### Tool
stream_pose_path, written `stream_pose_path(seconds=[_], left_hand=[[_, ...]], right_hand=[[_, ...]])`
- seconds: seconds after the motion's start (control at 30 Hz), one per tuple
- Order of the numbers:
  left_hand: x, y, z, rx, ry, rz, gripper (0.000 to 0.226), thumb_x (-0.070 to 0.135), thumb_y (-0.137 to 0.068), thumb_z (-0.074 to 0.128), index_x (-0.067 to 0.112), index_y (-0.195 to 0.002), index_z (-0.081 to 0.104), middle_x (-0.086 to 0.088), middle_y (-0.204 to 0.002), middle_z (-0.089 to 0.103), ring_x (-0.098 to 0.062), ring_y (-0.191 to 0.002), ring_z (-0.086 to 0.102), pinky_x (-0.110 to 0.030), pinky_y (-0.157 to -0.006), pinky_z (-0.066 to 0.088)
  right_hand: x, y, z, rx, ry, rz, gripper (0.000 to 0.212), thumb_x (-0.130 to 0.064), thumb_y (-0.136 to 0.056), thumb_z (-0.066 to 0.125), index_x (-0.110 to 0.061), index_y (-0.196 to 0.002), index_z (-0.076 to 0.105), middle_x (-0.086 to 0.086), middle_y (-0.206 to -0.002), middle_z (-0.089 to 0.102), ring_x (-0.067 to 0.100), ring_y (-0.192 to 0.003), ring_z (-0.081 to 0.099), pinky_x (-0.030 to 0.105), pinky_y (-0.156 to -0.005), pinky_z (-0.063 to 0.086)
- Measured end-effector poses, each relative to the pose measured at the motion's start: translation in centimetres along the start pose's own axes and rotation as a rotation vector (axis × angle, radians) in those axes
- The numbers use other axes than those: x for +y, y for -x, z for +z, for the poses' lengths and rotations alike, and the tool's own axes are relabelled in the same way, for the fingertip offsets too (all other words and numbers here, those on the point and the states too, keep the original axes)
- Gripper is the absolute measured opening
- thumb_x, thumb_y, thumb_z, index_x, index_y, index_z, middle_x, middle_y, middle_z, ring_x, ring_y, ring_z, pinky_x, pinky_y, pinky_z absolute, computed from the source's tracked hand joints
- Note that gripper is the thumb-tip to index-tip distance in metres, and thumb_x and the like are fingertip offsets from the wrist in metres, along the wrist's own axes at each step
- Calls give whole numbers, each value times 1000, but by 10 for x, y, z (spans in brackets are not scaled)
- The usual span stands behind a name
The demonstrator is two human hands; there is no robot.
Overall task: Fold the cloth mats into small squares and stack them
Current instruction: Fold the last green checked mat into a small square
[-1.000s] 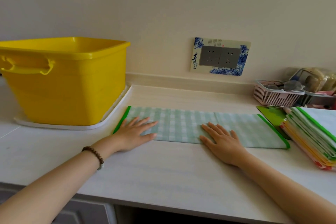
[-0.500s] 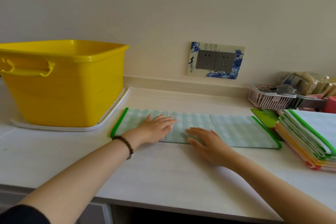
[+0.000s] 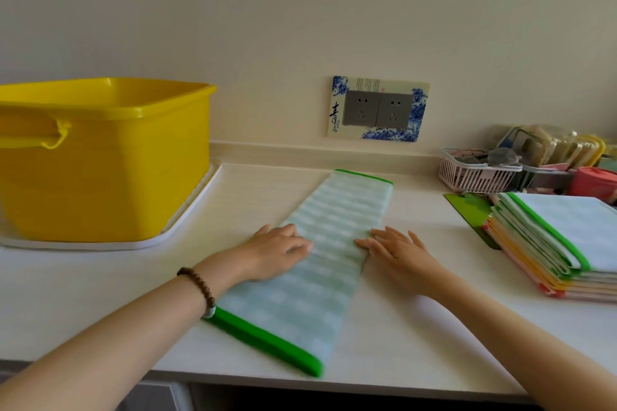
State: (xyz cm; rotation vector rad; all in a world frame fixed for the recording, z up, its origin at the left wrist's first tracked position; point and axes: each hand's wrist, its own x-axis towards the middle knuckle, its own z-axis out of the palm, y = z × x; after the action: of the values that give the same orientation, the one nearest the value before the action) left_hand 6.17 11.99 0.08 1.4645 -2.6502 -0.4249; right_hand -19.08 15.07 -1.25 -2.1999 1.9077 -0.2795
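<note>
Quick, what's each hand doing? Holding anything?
Left hand: open, holding nothing, fingers resting on the green checked mat.
Right hand: open, holding nothing, fingertips at the mat's right edge.

Tabletop (image 3: 100,294): white, faint grain, ending at a low upstand along the wall.
Left: white tray (image 3: 187,223) lies flat on it and carries a yellow tub (image 3: 110,170).
Centre: one pale green checked cloth mat (image 3: 317,280), folded into a long narrow strip, lies flat and slantwise. Its near end is close to the front edge and its far end points toward the wall. Both short ends have green binding.
Right: stack of folded mats (image 3: 567,243), a green-edged one on top, rests partly on a dark green sheet (image 3: 470,210).
Behind the stack: pink slatted basket (image 3: 474,177) and red container (image 3: 591,180); contents blurred.
</note>
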Motion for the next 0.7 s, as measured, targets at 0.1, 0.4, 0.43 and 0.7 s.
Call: stream_pose_path(seconds=[0.1, 0.4, 0.43, 0.7], left_hand=[[11, 2, 7, -30, 14, 64, 44, 39, -103, 23, 32, -142, 40, 7, -109, 39, -16, -117, 42, -29, -106, 23], [10, 1, 20, 5, 109, 162, 60, 53, -95, 36, 28, -149, 25, 12, -156, 21, -2, -143, 13, -19, -114, 7], [6, 3, 18, 26, 133, 160, 67, 60, -91, 37, 27, -148, 28, 12, -156, 21, -2, -143, 15, -17, -114, 8], [-10, 35, -4, -69, -68, 152, 99, 79, -66, 45, 36, -149, 14, 20, -154, 14, 12, -130, 5, -13, -108, -2]], right_hand=[[12, -7, -3, 17, -7, 48, 48, -48, -99, 14, -40, -140, 38, -10, -154, 25, 12, -145, 9, 38, -117, -2], [42, -10, -5, 89, -120, -42, 42, -41, -101, 26, -35, -141, 37, -5, -152, 31, 13, -141, 26, 27, -115, 15], [44, -5, -6, 115, -151, -78, 41, -39, -100, 30, -35, -141, 38, -6, -151, 34, 11, -139, 30, 22, -112, 18], [65, 39, -27, 288, 467, -670, 46, -38, -96, 34, -27, -139, 46, -7, -136, 53, 12, -120, 56, 26, -99, 43]])
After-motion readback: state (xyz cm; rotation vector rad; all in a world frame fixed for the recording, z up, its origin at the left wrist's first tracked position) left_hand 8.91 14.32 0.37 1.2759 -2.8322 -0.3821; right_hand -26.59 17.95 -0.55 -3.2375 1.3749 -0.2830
